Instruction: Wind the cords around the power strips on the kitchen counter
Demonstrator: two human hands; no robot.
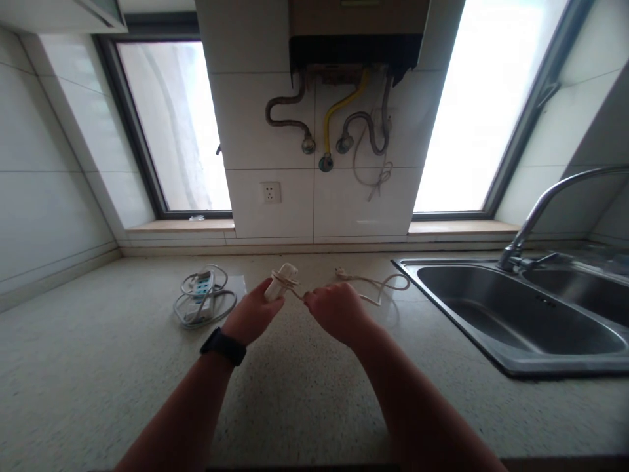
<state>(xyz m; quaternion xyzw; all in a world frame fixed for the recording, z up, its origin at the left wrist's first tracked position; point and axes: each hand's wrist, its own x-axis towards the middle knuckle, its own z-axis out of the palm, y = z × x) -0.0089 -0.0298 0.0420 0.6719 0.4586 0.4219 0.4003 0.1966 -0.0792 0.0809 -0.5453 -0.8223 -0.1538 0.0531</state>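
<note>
Our left hand (251,313) grips a white block (276,288) between thumb and fingers, tilted over the surface (147,373), with several turns of cord (299,297) about it. Our right hand (339,308) pinches that cord just beside the block, fingers curled, so the short span between them runs fairly straight; we judge the left steadies while the right guides. Past the right hand, slack loops toward the sink (540,364), its plug (341,273) (pale too) near the knuckles. Left of us, a power strip (202,288) lies amid its own cable (230,303), likely leaving us working room.
</note>
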